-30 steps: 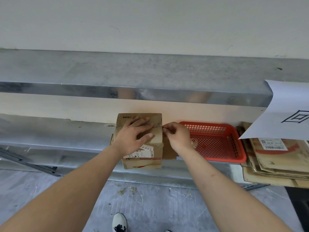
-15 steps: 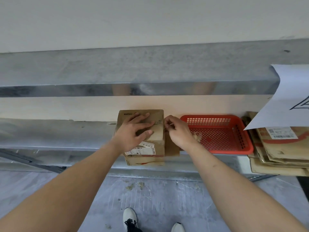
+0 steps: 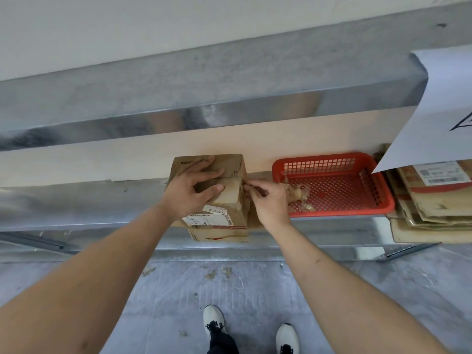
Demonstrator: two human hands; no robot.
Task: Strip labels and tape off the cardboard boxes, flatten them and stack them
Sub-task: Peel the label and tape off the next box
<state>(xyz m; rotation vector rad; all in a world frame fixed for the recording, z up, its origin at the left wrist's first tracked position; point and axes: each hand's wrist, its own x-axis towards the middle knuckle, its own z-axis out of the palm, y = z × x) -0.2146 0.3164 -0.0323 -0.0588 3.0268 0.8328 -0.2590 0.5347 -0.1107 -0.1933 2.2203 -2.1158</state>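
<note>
Cardboard box (image 3: 231,198) under flat left hand (image 3: 190,192), right hand (image 3: 268,200) pinching tape (image 3: 245,184)

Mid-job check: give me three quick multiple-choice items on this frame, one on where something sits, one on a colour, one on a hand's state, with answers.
1. Where is the basket relative to the box?
A. To its right
B. To its left
C. On top of it

2. What colour is the basket?
A. Blue
B. Red
C. Green

3. What is the left hand doing?
A. Hanging by the person's side
B. Holding scissors
C. Pressing on the box top

Answers: 1 A, the basket sits right of the box on the shelf. 2 B, its plastic mesh is red. 3 C, its fingers lie spread on the top while the right hand pinches tape at the box's edge.
</note>
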